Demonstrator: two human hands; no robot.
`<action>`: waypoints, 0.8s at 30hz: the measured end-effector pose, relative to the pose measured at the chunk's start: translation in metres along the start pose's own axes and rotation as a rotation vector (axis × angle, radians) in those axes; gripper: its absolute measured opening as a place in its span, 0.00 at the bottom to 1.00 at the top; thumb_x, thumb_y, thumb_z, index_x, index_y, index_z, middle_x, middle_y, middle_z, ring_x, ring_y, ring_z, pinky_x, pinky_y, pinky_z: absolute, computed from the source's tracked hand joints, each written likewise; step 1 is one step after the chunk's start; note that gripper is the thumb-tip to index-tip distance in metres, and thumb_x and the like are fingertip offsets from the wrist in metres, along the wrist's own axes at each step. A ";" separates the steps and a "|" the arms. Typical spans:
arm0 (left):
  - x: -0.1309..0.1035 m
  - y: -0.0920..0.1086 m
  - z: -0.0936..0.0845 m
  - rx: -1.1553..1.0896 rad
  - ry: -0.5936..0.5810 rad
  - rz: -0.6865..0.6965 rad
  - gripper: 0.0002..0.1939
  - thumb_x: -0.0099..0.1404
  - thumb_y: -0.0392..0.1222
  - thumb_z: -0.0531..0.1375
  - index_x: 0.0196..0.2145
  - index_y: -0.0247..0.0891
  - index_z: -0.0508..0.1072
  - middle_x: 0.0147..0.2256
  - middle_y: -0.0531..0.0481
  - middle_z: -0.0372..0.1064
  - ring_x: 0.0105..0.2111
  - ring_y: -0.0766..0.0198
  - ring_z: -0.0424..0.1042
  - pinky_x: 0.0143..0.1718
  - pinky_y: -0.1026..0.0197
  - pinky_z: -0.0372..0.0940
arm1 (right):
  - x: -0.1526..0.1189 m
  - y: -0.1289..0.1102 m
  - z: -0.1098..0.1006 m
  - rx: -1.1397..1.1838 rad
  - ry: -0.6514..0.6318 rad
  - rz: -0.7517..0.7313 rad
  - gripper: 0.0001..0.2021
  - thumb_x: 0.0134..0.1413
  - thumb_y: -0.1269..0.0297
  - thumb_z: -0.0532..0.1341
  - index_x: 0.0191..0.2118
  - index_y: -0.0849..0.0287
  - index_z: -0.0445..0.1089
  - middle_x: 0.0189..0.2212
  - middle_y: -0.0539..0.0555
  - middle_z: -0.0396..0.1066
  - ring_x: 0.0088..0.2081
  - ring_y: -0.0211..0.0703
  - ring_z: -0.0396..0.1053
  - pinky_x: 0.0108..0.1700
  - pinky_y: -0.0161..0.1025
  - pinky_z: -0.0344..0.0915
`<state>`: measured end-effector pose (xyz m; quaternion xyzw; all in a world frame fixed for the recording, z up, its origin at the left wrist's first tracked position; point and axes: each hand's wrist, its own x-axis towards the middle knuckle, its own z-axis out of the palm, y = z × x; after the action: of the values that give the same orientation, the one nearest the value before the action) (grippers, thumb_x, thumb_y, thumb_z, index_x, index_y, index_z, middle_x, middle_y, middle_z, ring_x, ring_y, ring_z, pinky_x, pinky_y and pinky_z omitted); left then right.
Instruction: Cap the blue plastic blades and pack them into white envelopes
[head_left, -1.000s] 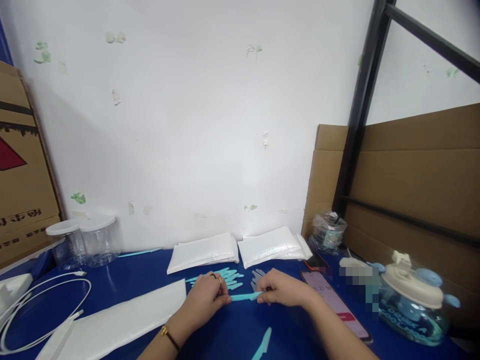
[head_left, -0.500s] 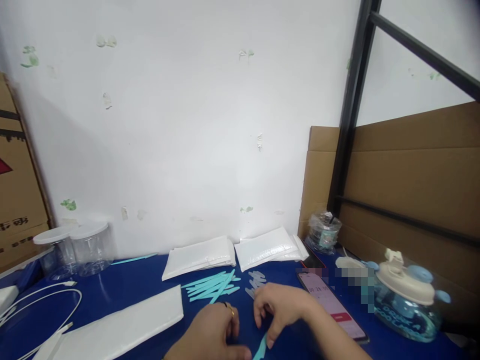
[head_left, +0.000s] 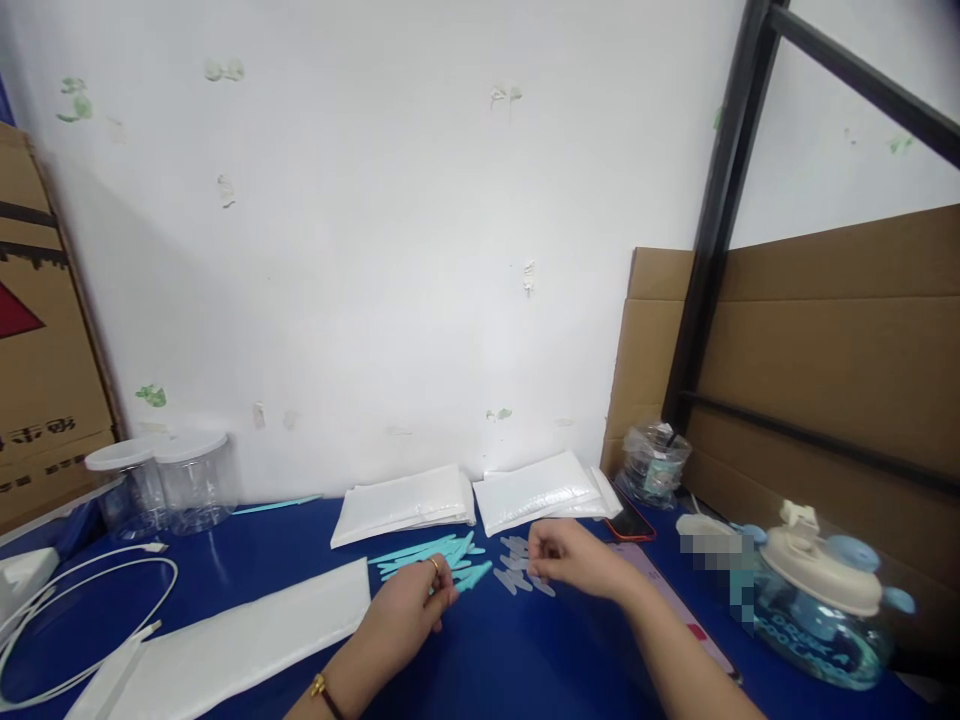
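Note:
My left hand (head_left: 409,610), with a ring and a bracelet, is at the front edge of a pile of turquoise strips (head_left: 427,555). Its fingers are pinched on a turquoise strip (head_left: 474,575) that sticks out to the right. Just right of the pile, my right hand (head_left: 570,555) is over several translucent grey pieces (head_left: 514,568). Its fingers are curled together, and what they hold, if anything, is too small to make out. Behind both hands lie white padded envelopes (head_left: 405,502) in two stacks against the wall.
A long white envelope (head_left: 247,640) and a white cable (head_left: 174,590) lie left. Lidded clear jars (head_left: 196,490) stand at the back left. On the right are a phone (head_left: 675,605), a wrapped cup (head_left: 654,465) and a blue bottle (head_left: 817,610).
Both hands have moved forward, the left to the turquoise pile, the right over the grey pieces. The turquoise piece formerly at my right fingertips is gone from there. The view has shifted slightly.

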<state>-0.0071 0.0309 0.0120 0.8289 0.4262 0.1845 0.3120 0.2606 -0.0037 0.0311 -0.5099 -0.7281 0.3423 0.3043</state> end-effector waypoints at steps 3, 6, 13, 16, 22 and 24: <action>0.006 -0.009 -0.006 -0.191 -0.002 -0.008 0.09 0.63 0.46 0.48 0.32 0.39 0.61 0.27 0.57 0.66 0.22 0.69 0.68 0.27 0.66 0.58 | 0.001 0.001 -0.005 0.212 0.045 -0.019 0.10 0.49 0.60 0.63 0.35 0.59 0.64 0.22 0.46 0.66 0.23 0.36 0.66 0.27 0.32 0.61; 0.010 -0.014 -0.007 -0.281 0.005 -0.012 0.10 0.62 0.49 0.49 0.32 0.39 0.60 0.24 0.57 0.64 0.20 0.69 0.65 0.24 0.66 0.57 | 0.005 0.000 -0.001 0.288 0.075 -0.096 0.12 0.50 0.57 0.62 0.36 0.58 0.65 0.22 0.45 0.62 0.22 0.33 0.63 0.26 0.32 0.61; 0.010 -0.018 -0.004 -0.385 -0.004 -0.003 0.14 0.61 0.52 0.52 0.32 0.38 0.60 0.24 0.56 0.64 0.19 0.71 0.60 0.22 0.67 0.55 | 0.013 0.005 0.012 0.283 0.106 -0.031 0.15 0.46 0.55 0.65 0.34 0.62 0.69 0.21 0.46 0.64 0.21 0.34 0.64 0.26 0.33 0.61; 0.009 -0.016 -0.004 -0.417 -0.028 0.005 0.14 0.60 0.53 0.53 0.31 0.38 0.61 0.24 0.56 0.64 0.19 0.71 0.60 0.23 0.67 0.56 | 0.014 0.006 0.012 0.201 0.170 -0.041 0.15 0.49 0.53 0.62 0.29 0.62 0.69 0.20 0.46 0.62 0.20 0.32 0.60 0.24 0.31 0.58; 0.007 -0.011 -0.004 -0.422 -0.058 -0.001 0.14 0.60 0.52 0.53 0.31 0.38 0.61 0.24 0.56 0.64 0.19 0.73 0.59 0.23 0.67 0.56 | 0.015 0.000 0.015 0.364 0.160 -0.005 0.17 0.46 0.50 0.63 0.30 0.61 0.66 0.18 0.44 0.62 0.17 0.30 0.60 0.20 0.30 0.57; 0.007 -0.011 -0.005 -0.416 -0.056 0.000 0.14 0.60 0.52 0.53 0.31 0.37 0.61 0.24 0.56 0.64 0.19 0.73 0.59 0.22 0.68 0.55 | 0.015 0.000 0.017 0.443 0.136 0.038 0.18 0.43 0.51 0.66 0.30 0.62 0.67 0.18 0.46 0.66 0.18 0.34 0.65 0.22 0.31 0.60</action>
<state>-0.0122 0.0430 0.0082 0.7514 0.3698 0.2454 0.4882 0.2423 0.0071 0.0228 -0.4661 -0.6034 0.4641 0.4508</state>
